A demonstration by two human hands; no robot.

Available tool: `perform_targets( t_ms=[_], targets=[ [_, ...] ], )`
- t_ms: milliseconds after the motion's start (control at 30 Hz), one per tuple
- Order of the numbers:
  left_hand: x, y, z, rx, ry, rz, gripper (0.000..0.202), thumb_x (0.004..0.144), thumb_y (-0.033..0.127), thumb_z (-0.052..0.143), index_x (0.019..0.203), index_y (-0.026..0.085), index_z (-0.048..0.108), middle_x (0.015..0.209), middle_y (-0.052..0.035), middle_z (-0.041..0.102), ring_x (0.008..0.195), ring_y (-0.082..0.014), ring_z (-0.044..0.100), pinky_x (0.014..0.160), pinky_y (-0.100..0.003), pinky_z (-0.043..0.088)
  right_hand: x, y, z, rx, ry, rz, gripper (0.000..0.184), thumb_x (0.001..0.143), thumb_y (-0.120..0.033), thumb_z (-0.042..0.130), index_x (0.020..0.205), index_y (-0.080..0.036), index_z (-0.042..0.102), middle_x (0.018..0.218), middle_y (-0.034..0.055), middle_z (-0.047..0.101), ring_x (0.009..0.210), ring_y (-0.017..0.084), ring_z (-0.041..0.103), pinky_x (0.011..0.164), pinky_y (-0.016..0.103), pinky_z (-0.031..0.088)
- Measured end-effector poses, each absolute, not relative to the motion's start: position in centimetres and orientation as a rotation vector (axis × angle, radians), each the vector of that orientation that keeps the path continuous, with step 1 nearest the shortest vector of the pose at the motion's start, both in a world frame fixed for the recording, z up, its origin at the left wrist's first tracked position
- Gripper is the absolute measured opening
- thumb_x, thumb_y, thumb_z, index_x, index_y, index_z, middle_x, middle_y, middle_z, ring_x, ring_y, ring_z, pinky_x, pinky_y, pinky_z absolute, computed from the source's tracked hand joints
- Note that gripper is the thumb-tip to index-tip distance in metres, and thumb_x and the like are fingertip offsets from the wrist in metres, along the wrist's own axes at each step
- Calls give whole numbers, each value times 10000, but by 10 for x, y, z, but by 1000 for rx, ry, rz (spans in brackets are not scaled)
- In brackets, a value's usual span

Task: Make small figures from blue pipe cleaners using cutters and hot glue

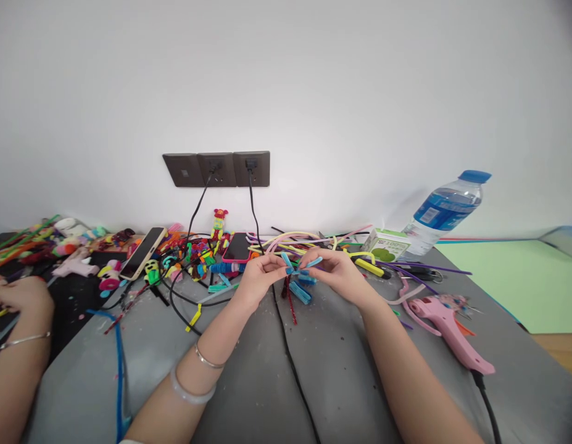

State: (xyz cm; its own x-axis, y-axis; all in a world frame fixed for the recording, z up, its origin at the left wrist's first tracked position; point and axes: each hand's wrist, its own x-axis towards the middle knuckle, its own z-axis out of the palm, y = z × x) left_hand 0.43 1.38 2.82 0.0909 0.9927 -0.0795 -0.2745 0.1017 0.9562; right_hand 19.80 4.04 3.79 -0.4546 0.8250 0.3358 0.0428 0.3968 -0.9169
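Fingertips of my left hand (262, 276) pinch one side of a light blue pipe cleaner (314, 263) above the middle of the table. From the other side, my right hand (332, 274) grips the same blue piece between thumb and fingers. Just below them lies a bundle of blue pipe cleaner pieces (300, 293), partly covered by the hands. A dark red tinsel strip (292, 308) hangs or lies beside that bundle; I cannot tell which. Both hands are close together, with their fingers closed.
A pink glue gun (452, 333) lies at the right, near a tilted water bottle (445, 213) and a small green-white box (384, 245). Black cables (286, 345) cross the grey table. At left are a phone (144, 253), craft figures and another person's hand (24, 299).
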Motion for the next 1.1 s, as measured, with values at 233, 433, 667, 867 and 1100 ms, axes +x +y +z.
perform_targets(
  t_ms=[233, 433, 667, 867, 1100],
  targets=[
    [8, 12, 26, 990, 1031, 1234, 297, 542, 286, 871, 678, 141, 651, 691, 5, 622, 647, -103, 536, 640, -235, 400, 199, 42, 34, -791, -1788, 1209, 170, 805, -351, 736, 777, -198, 667, 825, 33, 676, 769, 178, 620, 728, 319, 506],
    [16, 6, 25, 828, 968, 1256, 365, 597, 374, 854, 754, 180, 587, 658, 57, 519, 555, -61, 408, 525, -203, 312, 192, 40, 34, -826, -1735, 1177, 180, 811, -348, 715, 762, -199, 627, 799, 23, 654, 758, 175, 607, 718, 315, 495],
    [15, 7, 27, 793, 931, 1277, 470, 522, 406, 905, 757, 183, 565, 686, 48, 550, 579, -59, 445, 545, -201, 342, 187, 40, 34, -792, -1698, 1183, 199, 799, -376, 738, 761, -202, 651, 817, 38, 682, 797, 190, 636, 747, 331, 526],
    [8, 10, 26, 888, 960, 1149, 555, 523, 426, 908, 706, 194, 438, 620, 74, 499, 511, -44, 388, 490, -199, 271, 192, 40, 32, -716, -1677, 1278, 235, 840, -435, 715, 839, -202, 687, 809, 40, 667, 695, 171, 648, 672, 324, 545],
    [6, 4, 30, 1021, 859, 808, 519, 565, 400, 899, 644, 180, 436, 603, 60, 469, 507, -46, 406, 477, -213, 288, 194, 37, 39, -614, -1660, 1396, 206, 787, -403, 781, 774, -215, 699, 917, 60, 682, 882, 203, 648, 802, 364, 543]
  ],
)
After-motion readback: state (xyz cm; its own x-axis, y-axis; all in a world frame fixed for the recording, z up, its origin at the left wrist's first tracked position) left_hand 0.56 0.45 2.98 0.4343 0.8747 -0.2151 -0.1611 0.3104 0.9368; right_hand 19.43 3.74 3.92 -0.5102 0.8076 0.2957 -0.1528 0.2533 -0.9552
